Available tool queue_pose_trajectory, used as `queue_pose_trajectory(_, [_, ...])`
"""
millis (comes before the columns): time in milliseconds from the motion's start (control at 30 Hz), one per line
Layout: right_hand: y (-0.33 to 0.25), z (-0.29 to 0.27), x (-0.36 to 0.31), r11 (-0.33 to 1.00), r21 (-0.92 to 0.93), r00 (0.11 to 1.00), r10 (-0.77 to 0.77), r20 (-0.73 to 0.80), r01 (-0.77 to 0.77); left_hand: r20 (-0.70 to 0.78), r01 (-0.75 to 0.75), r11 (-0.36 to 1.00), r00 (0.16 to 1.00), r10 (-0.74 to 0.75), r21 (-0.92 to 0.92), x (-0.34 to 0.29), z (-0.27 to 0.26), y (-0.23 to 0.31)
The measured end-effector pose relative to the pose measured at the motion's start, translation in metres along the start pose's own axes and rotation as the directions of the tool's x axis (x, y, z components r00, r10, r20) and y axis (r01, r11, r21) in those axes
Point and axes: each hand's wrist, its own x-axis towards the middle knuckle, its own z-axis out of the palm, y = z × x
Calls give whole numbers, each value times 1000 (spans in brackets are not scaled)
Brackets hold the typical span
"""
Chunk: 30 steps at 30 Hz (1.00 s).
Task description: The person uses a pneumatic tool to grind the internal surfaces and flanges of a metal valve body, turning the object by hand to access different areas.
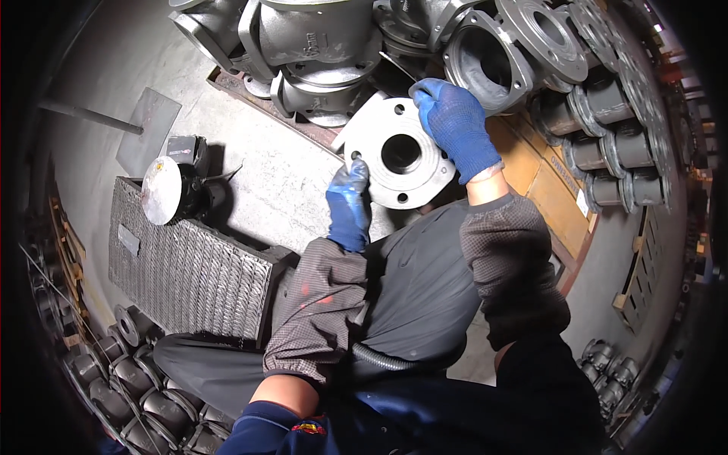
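Observation:
A grey cast-metal valve body with a round bolt-hole flange [400, 154] faces up at me, resting on my lap. My right hand [455, 125], in a blue glove, grips the flange's upper right rim. My left hand [349, 205], also blue-gloved, is closed against the flange's lower left edge; whether a small tool is in it is hidden. Both sleeves are dark checked fabric.
A stack of grey valve castings [318, 53] sits on a pallet ahead, more flanged ones [607, 144] in rows at right on cardboard. An angle grinder with a disc [163, 189] lies by a metal grating [189, 273] at left. More castings [129, 387] at lower left.

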Motion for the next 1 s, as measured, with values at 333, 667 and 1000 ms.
queue_pose_trajectory(333, [-26, -3, -19, 980, -78, 983, -177, 56, 181, -17, -75, 922, 996, 88, 381, 68, 44, -18])
queue_pose_trajectory(667, [43, -13, -107, 596, 771, 800, 565, -201, -227, 54, -19, 956, 999, 3, 291, 49, 9, -12])
queue_pose_trajectory(1000, [34, 66, -106, 629, 761, 915, 383, -127, -158, 268, -28, 979, 963, -28, 202, 33, 2, 19])
